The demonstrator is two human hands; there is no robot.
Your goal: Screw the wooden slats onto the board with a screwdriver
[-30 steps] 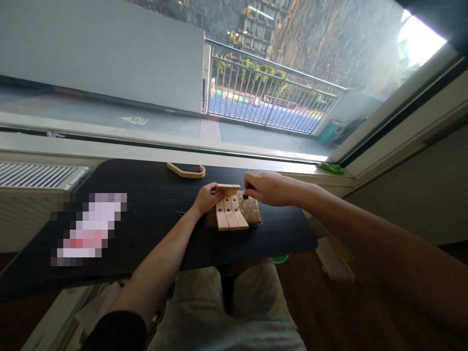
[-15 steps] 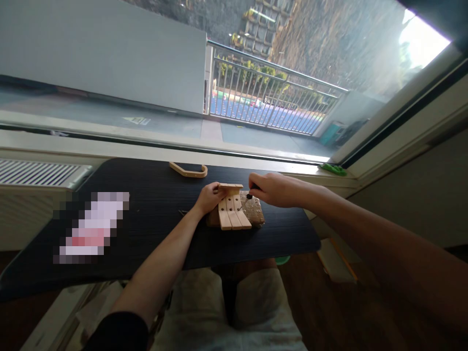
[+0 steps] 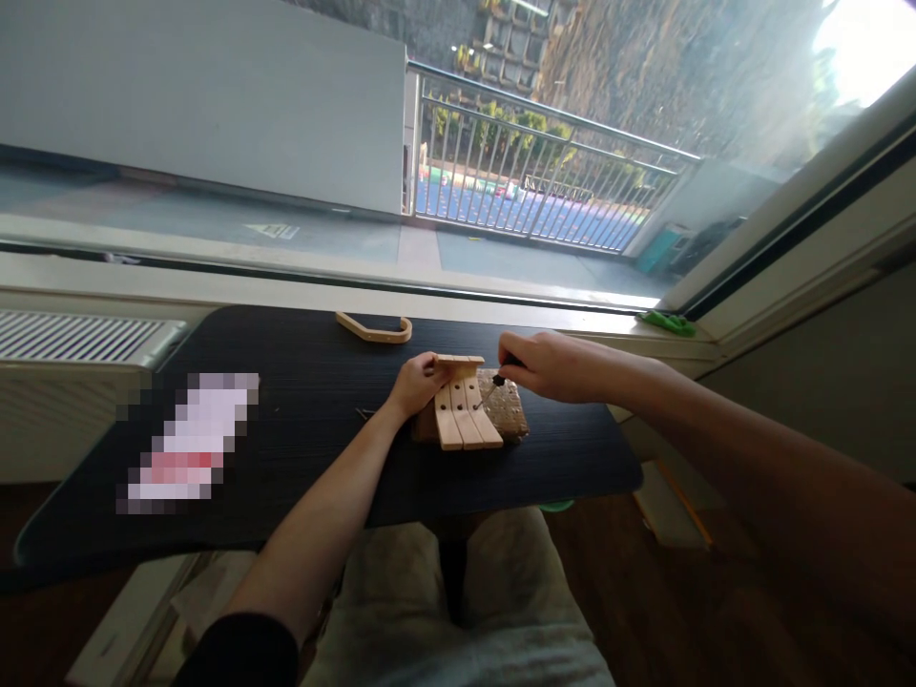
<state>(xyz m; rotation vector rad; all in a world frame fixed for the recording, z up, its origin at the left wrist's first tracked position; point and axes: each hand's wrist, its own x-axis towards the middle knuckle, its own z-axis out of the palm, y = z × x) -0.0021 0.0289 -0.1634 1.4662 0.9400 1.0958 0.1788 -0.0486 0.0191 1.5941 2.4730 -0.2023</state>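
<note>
My right hand is closed round the dark handle of a screwdriver. Its thin shaft slants down to a hole at the right side of a pale wooden piece made of three joined slats with dark holes. My left hand grips the left upper edge of that wooden piece, thumb and fingers partly hidden behind it. Beneath the slats lies a brown block with a rough, speckled top. A few thin screw-like bits rest on the table left of the block.
A hooked wooden strip lies at the back of the black table. On the left is a blurred-out pinkish-white item. A radiator stands beside the table. Green cloth-like stuff sits on the sill under the window.
The whole view has shifted slightly, so everything on the table appears a little further right. Both hands keep their hold, and the screwdriver tip stays at the same hole.
</note>
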